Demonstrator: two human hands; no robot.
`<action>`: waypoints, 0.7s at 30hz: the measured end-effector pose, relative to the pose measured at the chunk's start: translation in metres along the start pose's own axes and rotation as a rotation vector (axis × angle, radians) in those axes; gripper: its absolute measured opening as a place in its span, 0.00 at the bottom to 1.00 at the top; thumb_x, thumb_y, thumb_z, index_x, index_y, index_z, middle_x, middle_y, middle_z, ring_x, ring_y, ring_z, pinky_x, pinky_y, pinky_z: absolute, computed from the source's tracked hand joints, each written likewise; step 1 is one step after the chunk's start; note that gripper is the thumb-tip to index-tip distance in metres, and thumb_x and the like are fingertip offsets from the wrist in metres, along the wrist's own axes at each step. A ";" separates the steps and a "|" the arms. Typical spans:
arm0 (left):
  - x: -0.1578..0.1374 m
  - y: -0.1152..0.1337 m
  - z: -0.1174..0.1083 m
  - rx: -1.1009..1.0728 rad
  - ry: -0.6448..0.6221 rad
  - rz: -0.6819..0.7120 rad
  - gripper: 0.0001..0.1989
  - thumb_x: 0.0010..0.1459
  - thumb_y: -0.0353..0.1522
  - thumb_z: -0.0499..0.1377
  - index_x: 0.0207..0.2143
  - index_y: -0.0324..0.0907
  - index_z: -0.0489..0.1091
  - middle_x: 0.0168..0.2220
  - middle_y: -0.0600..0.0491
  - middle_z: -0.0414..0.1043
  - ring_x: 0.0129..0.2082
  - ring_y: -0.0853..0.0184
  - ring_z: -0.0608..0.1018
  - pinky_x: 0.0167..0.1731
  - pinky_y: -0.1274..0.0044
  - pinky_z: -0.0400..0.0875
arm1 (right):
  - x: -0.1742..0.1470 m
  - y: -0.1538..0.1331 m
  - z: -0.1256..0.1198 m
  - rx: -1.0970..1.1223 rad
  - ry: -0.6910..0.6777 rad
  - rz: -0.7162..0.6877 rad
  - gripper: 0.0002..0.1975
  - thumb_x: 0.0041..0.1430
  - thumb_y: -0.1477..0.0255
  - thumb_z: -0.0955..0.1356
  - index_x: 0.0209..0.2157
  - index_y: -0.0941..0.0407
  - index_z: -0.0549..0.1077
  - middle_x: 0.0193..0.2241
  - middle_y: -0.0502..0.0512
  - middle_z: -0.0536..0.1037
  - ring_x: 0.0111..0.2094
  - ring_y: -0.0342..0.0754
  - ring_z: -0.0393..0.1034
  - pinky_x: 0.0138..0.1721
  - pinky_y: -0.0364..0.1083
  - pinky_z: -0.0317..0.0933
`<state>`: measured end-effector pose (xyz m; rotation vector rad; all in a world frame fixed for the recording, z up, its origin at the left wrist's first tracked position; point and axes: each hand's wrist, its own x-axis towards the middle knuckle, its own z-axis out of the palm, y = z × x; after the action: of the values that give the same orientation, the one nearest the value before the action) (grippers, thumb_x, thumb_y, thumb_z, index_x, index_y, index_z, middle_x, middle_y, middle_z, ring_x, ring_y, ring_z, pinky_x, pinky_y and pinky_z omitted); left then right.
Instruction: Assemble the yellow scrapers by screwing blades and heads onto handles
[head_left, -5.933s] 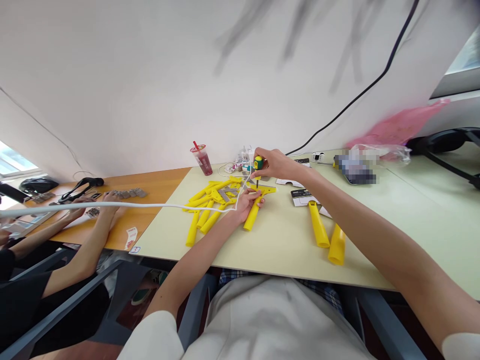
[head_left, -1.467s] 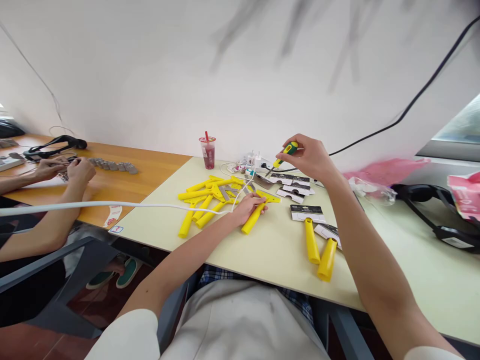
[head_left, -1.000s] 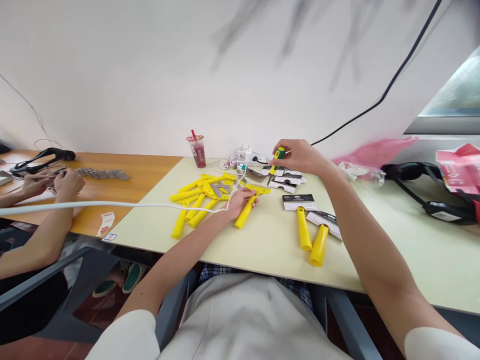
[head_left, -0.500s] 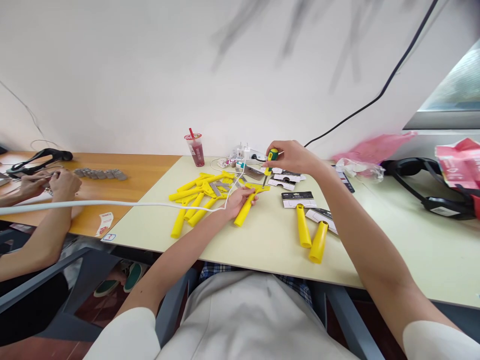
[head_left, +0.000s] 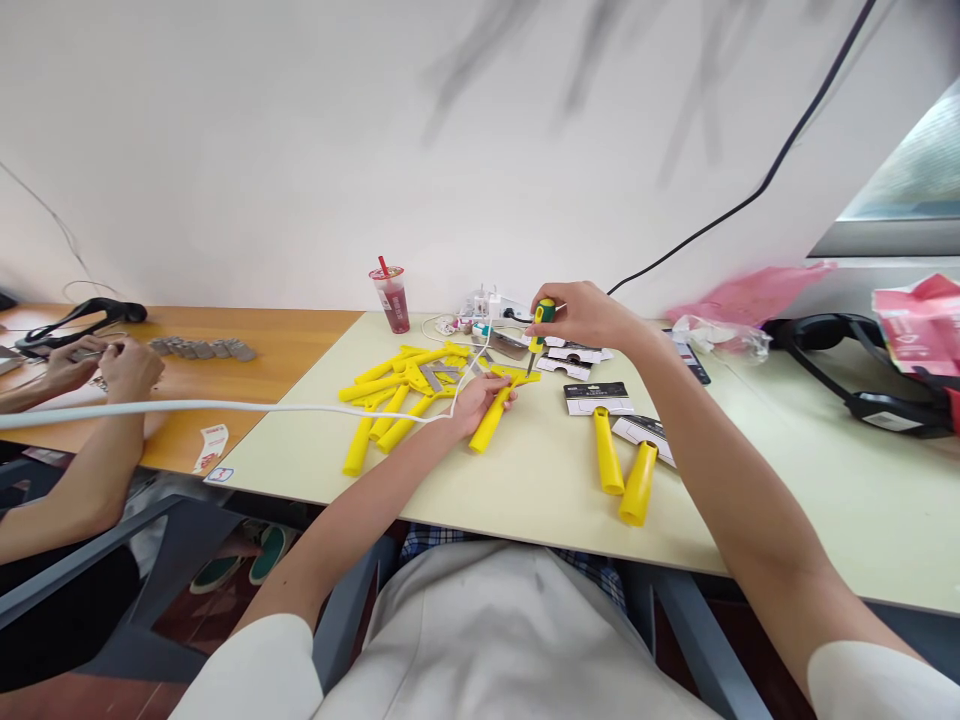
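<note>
My left hand is closed around a yellow plastic scraper, its handle pointing toward me. From above, my right hand grips a green and yellow screwdriver, held upright with its tip down at the scraper's head. Whether the tip sits in a screw is too small to tell. Left of my left hand lies a pile of similar yellow scrapers, some showing grey metal blades. To the right, two yellow handles lie with black and white cards at their far ends.
Behind my hands are more cards and a power strip. A drink cup stands near the wall. A white cable crosses in front at left. A black headset lies right; a co-worker's hands are at left.
Almost nothing differs. Both hands keep their places on the scraper and the screwdriver, and the whole view has shifted very slightly.
</note>
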<state>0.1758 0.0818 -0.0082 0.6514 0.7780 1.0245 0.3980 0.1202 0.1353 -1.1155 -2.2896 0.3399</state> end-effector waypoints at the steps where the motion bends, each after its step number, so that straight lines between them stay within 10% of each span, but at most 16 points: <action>1: 0.000 0.000 0.000 0.002 -0.001 0.001 0.10 0.65 0.21 0.64 0.38 0.41 0.67 0.34 0.51 0.74 0.28 0.70 0.78 0.23 0.80 0.68 | 0.000 0.000 0.000 -0.009 0.001 0.000 0.24 0.55 0.46 0.78 0.39 0.51 0.79 0.33 0.54 0.84 0.36 0.56 0.79 0.39 0.51 0.66; 21: 0.001 0.000 -0.002 -0.002 -0.034 -0.002 0.09 0.65 0.22 0.66 0.39 0.40 0.68 0.35 0.49 0.76 0.28 0.70 0.79 0.22 0.82 0.69 | -0.002 -0.009 0.000 -0.051 0.007 0.007 0.27 0.54 0.43 0.78 0.38 0.52 0.78 0.32 0.55 0.84 0.36 0.57 0.80 0.39 0.51 0.66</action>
<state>0.1747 0.0826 -0.0098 0.6645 0.7481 1.0094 0.3935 0.1131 0.1385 -1.1486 -2.3002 0.2808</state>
